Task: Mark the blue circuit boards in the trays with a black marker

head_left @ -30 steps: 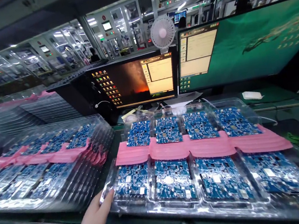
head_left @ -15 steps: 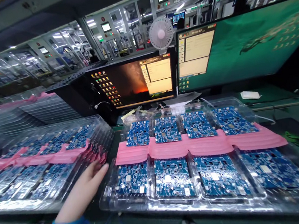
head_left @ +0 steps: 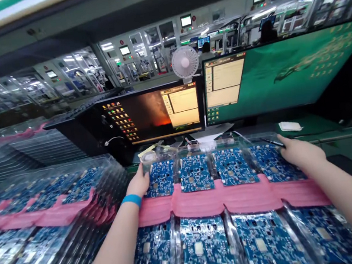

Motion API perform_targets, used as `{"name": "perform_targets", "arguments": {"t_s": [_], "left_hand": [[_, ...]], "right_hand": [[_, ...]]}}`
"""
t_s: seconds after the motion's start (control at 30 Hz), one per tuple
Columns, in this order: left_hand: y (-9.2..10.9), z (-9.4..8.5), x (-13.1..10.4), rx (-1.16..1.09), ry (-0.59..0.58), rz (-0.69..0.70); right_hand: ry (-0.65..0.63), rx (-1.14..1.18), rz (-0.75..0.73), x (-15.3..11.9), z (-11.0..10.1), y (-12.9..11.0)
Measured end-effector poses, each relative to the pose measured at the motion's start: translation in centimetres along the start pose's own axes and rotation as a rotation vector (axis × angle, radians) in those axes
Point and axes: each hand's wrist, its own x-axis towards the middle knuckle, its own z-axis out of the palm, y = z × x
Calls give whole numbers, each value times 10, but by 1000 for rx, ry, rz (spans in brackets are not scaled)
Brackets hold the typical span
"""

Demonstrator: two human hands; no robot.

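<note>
Head view: tray [head_left: 231, 233], lower centre to centre of frame; eight blue boards [head_left: 208, 249] in two rows, pink strip [head_left: 221, 200] between. Stack [head_left: 115, 177] of similar loaded trays, lower left. Left hand [head_left: 140, 181], blue wristband [head_left: 131, 199], narrowed on the tray's far left edge. Right hand [head_left: 298, 152], at its far right corner, closed on dark stick [head_left: 274, 142]; whether it also grips the tray, cannot tell. White box [head_left: 290, 126] on worktop [head_left: 322, 126], right. Two monitors [head_left: 154, 115], [head_left: 273, 79], centre and right. White fan [head_left: 185, 62], upper centre.

Wht fan [head_left: 185, 62] — abv monitor [head_left: 148, 118]; grn-screen monitor [head_left: 264, 84] adj.
</note>
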Motion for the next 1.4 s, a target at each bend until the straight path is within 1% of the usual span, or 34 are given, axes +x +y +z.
{"name": "perform_targets", "arguments": {"t_s": [0.07, 0.17, 0.3, 0.4, 0.53, 0.6, 0.63, 0.7, 0.77, 0.83, 0.9, 0.93, 1.0, 1.07, 1.17, 1.27, 1.4], "left_hand": [[-3, 4, 1, 23, -19, 3], [-3, 8, 2, 57, -42, -1], [1, 8, 0, 81, -44, -8], [2, 2, -3, 89, -24, -10], [1, -16, -8, 100, 10, -23], [9, -25, -13, 109, 54, -19], [17, -29, -16, 111, 82, -1], [42, -31, -23, 106, 133, 79], [76, -25, -29, 94, 149, 210], [109, -11, -32, 91, 154, 303], [134, 8, -33, 97, 158, 334], [141, 17, -32, 103, 151, 339], [145, 36, -29, 116, 137, 345], [142, 50, -27, 127, 127, 355], [134, 63, -26, 135, 101, 364], [131, 66, -26, 133, 81, 361], [131, 57, -25, 113, 90, 375]], "right_hand": [[-33, -10, 4, 0, 7, 2], [-70, -44, -3, 3, 14, -3], [-57, -71, 1, 3, 19, -9], [-41, -49, 14, 2, 15, -6], [17, -37, 10, 5, -4, -2], [57, -43, -3, 7, -15, -10], [75, -42, -17, 8, -21, -17], [104, -28, -69, 9, -28, -41], [126, -13, -145, 8, -30, -72], [148, -12, -217, 6, -26, -103], [174, -26, -271, 5, -18, -127], [185, -36, -294, 4, -13, -135], [201, -59, -331, 4, -1, -144], [214, -88, -346, 4, 10, -146], [230, -137, -333, 1, 24, -148], [239, -164, -329, -3, 28, -151], [266, -152, -349, -5, 20, -151]]}}
